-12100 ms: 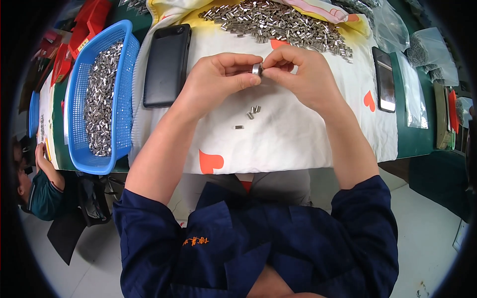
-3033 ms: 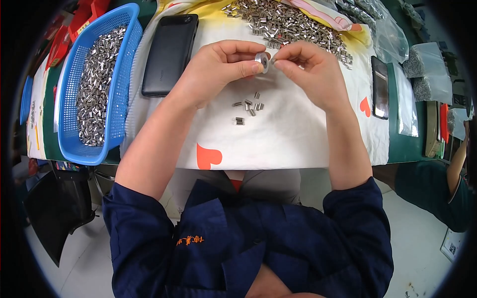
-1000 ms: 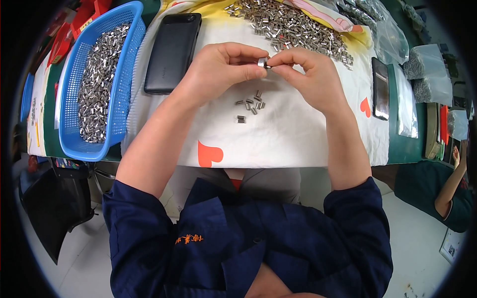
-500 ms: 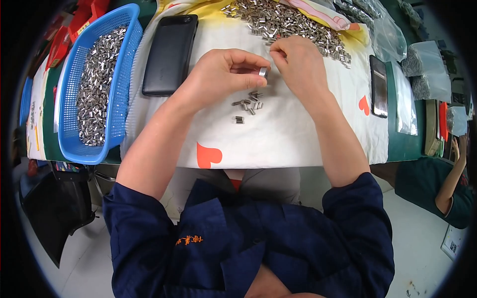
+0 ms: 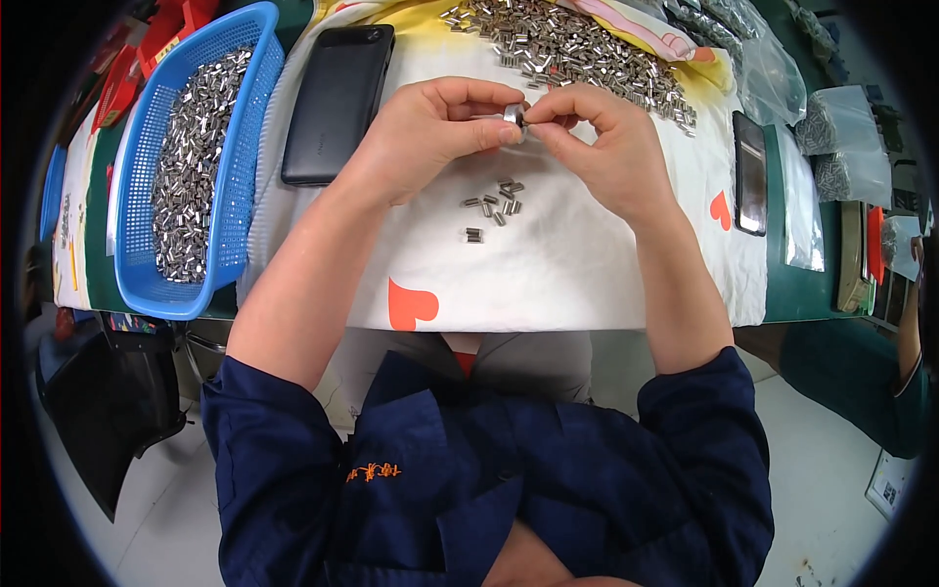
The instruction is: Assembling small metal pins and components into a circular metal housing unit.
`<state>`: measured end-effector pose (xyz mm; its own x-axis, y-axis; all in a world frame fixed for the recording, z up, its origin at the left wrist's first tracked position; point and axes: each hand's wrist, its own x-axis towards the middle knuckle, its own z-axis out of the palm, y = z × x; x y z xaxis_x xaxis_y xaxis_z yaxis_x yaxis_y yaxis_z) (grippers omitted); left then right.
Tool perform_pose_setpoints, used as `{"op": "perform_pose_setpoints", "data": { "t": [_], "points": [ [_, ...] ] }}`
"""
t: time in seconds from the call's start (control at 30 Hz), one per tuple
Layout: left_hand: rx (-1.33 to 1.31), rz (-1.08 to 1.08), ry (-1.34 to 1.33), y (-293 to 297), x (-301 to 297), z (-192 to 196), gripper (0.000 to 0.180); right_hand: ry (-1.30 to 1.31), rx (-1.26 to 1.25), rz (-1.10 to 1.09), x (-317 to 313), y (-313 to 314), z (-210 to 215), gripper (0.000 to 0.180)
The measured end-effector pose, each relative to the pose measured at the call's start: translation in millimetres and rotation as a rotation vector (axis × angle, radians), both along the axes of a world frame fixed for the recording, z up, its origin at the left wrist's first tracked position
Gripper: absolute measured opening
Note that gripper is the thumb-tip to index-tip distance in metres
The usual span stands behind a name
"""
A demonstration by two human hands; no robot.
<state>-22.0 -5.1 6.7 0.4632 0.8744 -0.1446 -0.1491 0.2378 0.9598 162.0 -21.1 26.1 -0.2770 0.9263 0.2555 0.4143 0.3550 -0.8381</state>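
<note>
Between the thumb and fingers of my left hand [image 5: 421, 127] is a short, shiny metal ring [image 5: 513, 114]. My right hand [image 5: 614, 147] is closed in a pinch and its fingertips meet the ring's right side. Whatever those fingertips hold is too small and too covered to make out. Several small metal cylinders [image 5: 499, 203] lie loose on the white cloth [image 5: 548, 284] just below my hands. Beyond my hands, a large heap of similar metal cylinders [image 5: 587, 61] spreads over the cloth's far part.
A blue plastic basket [image 5: 256, 83] full of small metal cylinders stands at the left. Next to it lies a black rectangular device [image 5: 337, 108]. At the right are a dark phone [image 5: 750, 176] and clear plastic bags [image 5: 846, 147] of metal parts. Another person's dark sleeve [image 5: 851, 372] shows far right.
My right hand has moved from the near edge of the heap back to the metal ring, and its fingertips now meet it. My left hand keeps hold of the ring, slightly shifted.
</note>
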Motion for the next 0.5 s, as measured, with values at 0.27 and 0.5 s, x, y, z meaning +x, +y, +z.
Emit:
{"op": "perform_pose_setpoints", "data": {
  "t": [0.27, 0.5],
  "points": [
    [0.062, 0.07, 0.098, -3, 4, 2, 0.029, -0.299, 0.397, -0.089, -9, -5, -4, 0.007],
    [0.039, -0.003, 0.159, -6, 3, 6, 0.028, -0.082, -0.137, 0.008, 4, -2, 4, 0.01]
  ]
}}
